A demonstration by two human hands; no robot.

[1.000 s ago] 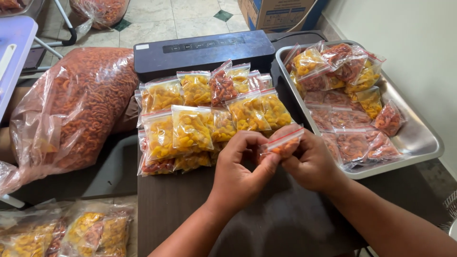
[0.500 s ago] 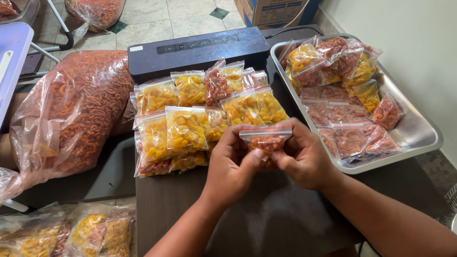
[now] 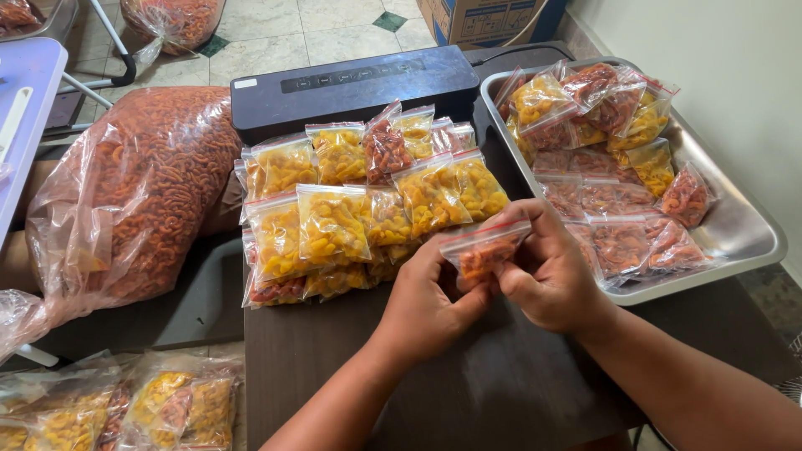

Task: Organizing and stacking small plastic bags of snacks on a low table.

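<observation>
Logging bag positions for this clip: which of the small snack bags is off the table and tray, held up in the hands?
The small zip bag of orange snacks, pinched between the left hand and right hand; all others lie piled on the table or metal tray.

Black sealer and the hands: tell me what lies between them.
In the head view, a pile of small bags of yellow and orange snacks lies between the black sealer and the hands, left and right.

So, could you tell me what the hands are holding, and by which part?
Both hands, left hand and right hand, hold one small clear zip bag of orange snacks, pinching its side edges.
</observation>
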